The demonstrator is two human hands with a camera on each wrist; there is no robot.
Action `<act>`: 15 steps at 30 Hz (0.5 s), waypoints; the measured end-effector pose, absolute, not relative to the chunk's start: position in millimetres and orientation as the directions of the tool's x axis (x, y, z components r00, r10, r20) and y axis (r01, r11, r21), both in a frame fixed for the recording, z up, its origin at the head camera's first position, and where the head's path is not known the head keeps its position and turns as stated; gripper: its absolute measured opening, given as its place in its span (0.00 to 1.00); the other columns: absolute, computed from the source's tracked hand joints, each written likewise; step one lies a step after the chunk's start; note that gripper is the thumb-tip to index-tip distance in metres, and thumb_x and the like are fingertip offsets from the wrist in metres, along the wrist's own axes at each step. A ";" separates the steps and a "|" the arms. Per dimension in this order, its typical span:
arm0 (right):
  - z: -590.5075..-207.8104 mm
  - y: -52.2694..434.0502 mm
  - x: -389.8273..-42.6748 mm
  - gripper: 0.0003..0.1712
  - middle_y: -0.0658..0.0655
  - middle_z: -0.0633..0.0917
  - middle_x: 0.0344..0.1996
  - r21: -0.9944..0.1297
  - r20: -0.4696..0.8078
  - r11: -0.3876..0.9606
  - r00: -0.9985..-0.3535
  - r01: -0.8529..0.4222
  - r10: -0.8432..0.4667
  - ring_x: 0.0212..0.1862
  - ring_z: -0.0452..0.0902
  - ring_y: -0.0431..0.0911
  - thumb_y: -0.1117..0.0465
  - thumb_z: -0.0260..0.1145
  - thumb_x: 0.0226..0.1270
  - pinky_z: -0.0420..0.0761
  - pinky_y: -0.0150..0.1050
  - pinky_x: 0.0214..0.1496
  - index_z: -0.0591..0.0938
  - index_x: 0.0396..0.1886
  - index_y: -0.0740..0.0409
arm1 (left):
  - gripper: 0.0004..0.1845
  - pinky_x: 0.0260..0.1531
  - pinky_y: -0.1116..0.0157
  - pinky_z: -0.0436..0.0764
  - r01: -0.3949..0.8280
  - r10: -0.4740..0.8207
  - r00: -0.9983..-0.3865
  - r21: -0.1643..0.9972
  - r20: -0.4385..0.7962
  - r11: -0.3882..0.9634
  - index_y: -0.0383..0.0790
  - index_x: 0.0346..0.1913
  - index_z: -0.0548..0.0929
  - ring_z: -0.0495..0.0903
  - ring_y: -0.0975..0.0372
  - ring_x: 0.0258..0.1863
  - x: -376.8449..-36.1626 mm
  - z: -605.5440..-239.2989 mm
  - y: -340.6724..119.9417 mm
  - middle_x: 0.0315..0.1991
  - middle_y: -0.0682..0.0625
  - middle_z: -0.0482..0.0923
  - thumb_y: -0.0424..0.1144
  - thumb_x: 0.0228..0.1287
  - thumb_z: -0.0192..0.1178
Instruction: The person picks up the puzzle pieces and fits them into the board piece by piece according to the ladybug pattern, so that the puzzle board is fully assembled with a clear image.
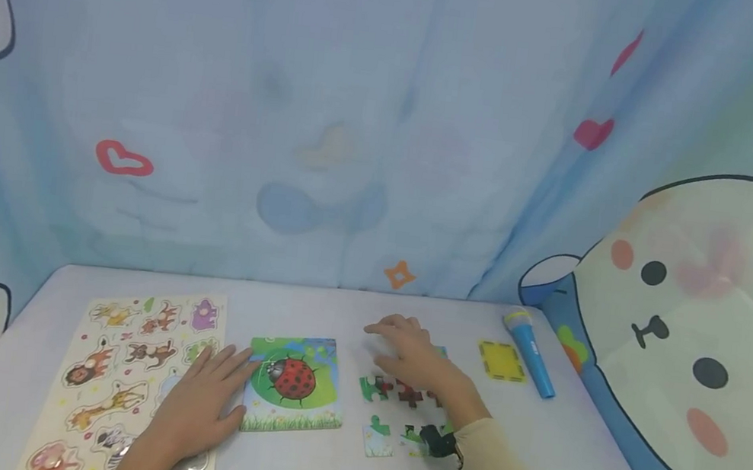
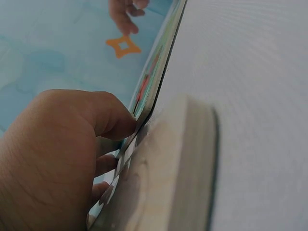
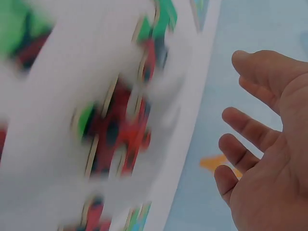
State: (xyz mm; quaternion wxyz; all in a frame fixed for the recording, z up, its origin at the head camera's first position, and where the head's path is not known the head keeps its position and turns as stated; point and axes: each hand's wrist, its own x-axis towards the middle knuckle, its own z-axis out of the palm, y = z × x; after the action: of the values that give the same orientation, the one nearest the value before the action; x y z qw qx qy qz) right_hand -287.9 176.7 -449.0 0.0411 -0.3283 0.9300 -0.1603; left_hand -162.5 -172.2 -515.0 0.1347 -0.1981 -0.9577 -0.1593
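Resting flat at lower centre of the head view, the left hand (image 1: 197, 400) lies open, fingertips touching the left edge of the ladybug puzzle board (image 1: 295, 383) on the desk (image 1: 602, 450). Right hand (image 1: 415, 358) hovers open, fingers relaxed, over the loose puzzle pieces (image 1: 401, 392), which lie just right of the board. Those pieces sit under and nearer the right hand. Animal peg puzzle (image 1: 122, 361) lies under the left forearm; a blue toy microphone (image 1: 530, 351) and a yellow card (image 1: 501, 360) sit further right.

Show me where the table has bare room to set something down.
Bare: the back strip of the table along the curtain, and the front right corner past the blue microphone. Crowded: animal board, ladybird puzzle and loose pieces under the right hand.
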 end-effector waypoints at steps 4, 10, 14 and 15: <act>-449.4 198.5 -290.6 0.27 0.56 0.72 0.62 -0.328 0.038 0.767 -0.819 -0.551 -0.572 0.61 0.63 0.56 0.56 0.66 0.67 0.65 0.63 0.58 0.76 0.65 0.49 | 0.34 0.72 0.44 0.48 0.419 0.328 -0.887 0.264 0.326 0.869 0.41 0.68 0.73 0.60 0.46 0.71 -161.5 -515.8 -172.8 0.70 0.44 0.65 0.47 0.57 0.61; -455.3 224.9 -295.3 0.27 0.55 0.73 0.61 -0.287 0.040 0.818 -0.859 -0.499 -0.511 0.61 0.64 0.55 0.57 0.67 0.66 0.66 0.64 0.58 0.76 0.65 0.47 | 0.34 0.72 0.44 0.48 0.416 0.327 -0.887 0.254 0.327 0.873 0.42 0.68 0.72 0.60 0.46 0.70 -162.0 -517.4 -173.9 0.70 0.44 0.65 0.47 0.57 0.61; -458.2 241.6 -297.7 0.26 0.56 0.75 0.57 -0.270 0.052 0.836 -0.874 -0.478 -0.483 0.57 0.66 0.57 0.63 0.66 0.64 0.70 0.61 0.55 0.78 0.63 0.50 | 0.34 0.72 0.45 0.47 0.419 0.328 -0.886 0.263 0.327 0.869 0.42 0.68 0.72 0.59 0.46 0.71 -163.0 -518.2 -173.9 0.71 0.45 0.65 0.47 0.57 0.61; -459.3 246.0 -298.2 0.26 0.57 0.76 0.57 -0.258 0.051 0.842 -0.877 -0.474 -0.478 0.56 0.67 0.57 0.65 0.66 0.64 0.72 0.60 0.54 0.78 0.62 0.50 | 0.34 0.72 0.45 0.47 0.419 0.328 -0.886 0.264 0.327 0.868 0.42 0.69 0.72 0.59 0.46 0.71 -163.2 -518.4 -173.8 0.71 0.45 0.65 0.47 0.57 0.61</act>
State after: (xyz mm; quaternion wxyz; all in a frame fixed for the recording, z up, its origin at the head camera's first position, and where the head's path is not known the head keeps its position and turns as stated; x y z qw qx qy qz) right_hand -298.2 246.0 -459.3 0.0076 -0.2481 0.9596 -0.1324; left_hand -163.2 -173.8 -518.4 0.1370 -0.1954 -0.9568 -0.1661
